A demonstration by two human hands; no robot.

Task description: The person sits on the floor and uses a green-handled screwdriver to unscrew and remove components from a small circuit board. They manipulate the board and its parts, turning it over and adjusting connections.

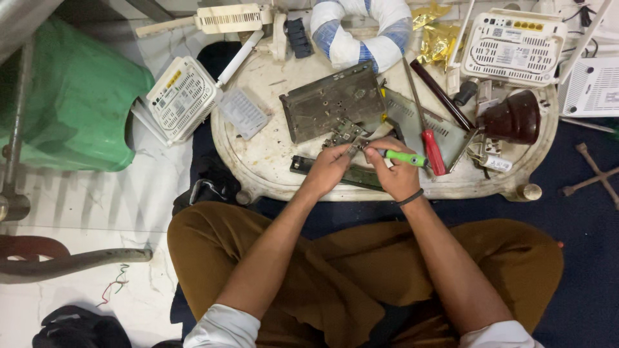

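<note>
head view: right hand (394, 173) grips green-handled screwdriver (401, 156), lying level, tip toward small metal part (351, 143) pinched by left hand (327, 169), near tray's (258, 169) front edge.

Even overhead light, soft shadows, sharp centre, slight bending at edges, little glare

I am looking down at my left hand (329, 169) pinching a small metal part (348, 136); my right hand (394, 173) is gripping a green screwdriver (403, 156) against it; a red screwdriver (433, 151) is lying beside them on the tray (258, 161).
</note>
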